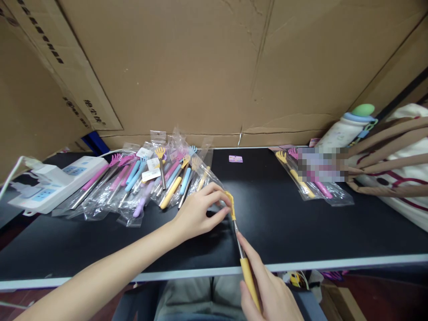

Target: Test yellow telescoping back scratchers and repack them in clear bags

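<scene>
A yellow telescopic back scratcher [238, 236] with a steel shaft lies across the front of the black table [274, 214]. My left hand [199, 213] pinches its yellow claw head between fingertips. My right hand [269, 287] is closed around its yellow handle at the table's front edge. Just behind my left hand lies a pile of bagged scratchers [147, 180] in pink, blue, yellow and purple, each in a clear plastic sleeve.
A white power strip [56, 183] sits at the far left. More bagged scratchers [307, 183] lie at the right, beside a cloth bag [391, 169] and a bottle [347, 129]. A small pink label [236, 158] lies at the back. Cardboard walls [200, 67] stand behind.
</scene>
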Demonstrator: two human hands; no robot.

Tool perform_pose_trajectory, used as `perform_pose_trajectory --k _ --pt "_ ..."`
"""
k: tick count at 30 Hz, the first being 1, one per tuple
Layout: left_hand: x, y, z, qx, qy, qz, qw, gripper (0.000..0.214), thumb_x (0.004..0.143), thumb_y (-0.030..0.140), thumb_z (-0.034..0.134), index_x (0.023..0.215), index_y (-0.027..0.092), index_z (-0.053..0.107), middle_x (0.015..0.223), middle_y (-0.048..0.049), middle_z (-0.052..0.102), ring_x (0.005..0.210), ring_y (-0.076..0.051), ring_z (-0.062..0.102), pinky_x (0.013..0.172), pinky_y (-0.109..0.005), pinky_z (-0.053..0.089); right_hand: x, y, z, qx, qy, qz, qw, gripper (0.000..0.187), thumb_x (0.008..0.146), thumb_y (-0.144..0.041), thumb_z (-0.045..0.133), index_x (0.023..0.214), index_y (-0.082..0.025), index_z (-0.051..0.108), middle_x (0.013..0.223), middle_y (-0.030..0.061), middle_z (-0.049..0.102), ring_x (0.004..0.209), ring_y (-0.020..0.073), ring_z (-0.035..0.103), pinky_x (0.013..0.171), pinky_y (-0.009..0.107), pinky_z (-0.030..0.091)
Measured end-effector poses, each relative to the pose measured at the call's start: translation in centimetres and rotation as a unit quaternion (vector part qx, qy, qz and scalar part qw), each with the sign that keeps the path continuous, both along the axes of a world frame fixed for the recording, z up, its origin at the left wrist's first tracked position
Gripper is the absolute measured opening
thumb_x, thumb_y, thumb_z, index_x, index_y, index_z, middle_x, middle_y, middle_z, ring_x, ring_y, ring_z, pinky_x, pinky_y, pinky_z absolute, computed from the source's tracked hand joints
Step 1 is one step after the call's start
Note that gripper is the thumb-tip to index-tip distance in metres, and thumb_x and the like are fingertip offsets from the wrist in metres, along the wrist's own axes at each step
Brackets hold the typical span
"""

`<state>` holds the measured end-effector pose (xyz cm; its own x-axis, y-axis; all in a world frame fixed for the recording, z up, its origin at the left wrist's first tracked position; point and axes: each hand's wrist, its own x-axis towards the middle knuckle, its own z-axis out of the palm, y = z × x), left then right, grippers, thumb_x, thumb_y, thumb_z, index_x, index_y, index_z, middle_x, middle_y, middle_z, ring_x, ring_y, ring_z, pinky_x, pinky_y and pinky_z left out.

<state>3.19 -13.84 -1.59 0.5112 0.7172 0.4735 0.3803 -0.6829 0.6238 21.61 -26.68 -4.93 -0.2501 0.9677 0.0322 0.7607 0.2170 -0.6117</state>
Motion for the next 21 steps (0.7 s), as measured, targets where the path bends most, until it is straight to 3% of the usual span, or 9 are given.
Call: perform_pose_trajectory --k 5,12,21 --pt "0.1 0.1 0.2 -0.074 -0.022 -0.012 0.997 0.009 0.083 0.024 0.056 0.085 0.019 0.063 0.093 -0.0036 0.055 0.078 -0.011 0.059 0.063 -0.02 0.051 -0.1 -0.1 0.0 -0.012 0.023 0.014 1.0 0.068 0.085 -0.021 0.035 0.149 -0.024 0.013 0.092 0.007 0.068 0.064 0.0194 0.065 0.058 0.028 0.05" --pt "-0.1 0.1 0.5 -0.096 0.014 -0.068 0.993 0.01 0.085 0.024 0.054 0.082 0.018 0.061 0.084 -0.0017 0.057 0.067 -0.01 0.054 0.06 -0.02 0.045 0.0 -0.2 0.0 -0.027 0.024 0.014 0.999 0.064 0.085 -0.023 0.034 0.148 -0.019 0.02 0.074 0.0052 0.064 0.061 0.0193 0.062 0.055 0.027 0.046" --pt "0.2 -0.8 0.7 -0.109 0.05 -0.14 0.983 0.008 0.086 0.024 0.052 0.087 0.019 0.058 0.076 0.0005 0.055 0.063 -0.009 0.051 0.057 -0.018 0.041 -0.8 0.7 1.3 -0.048 0.119 -0.042 0.991 0.054 0.084 -0.026 0.037 0.137 -0.021 0.028 0.093 0.0063 0.065 0.063 0.0171 0.063 0.055 0.026 0.045"
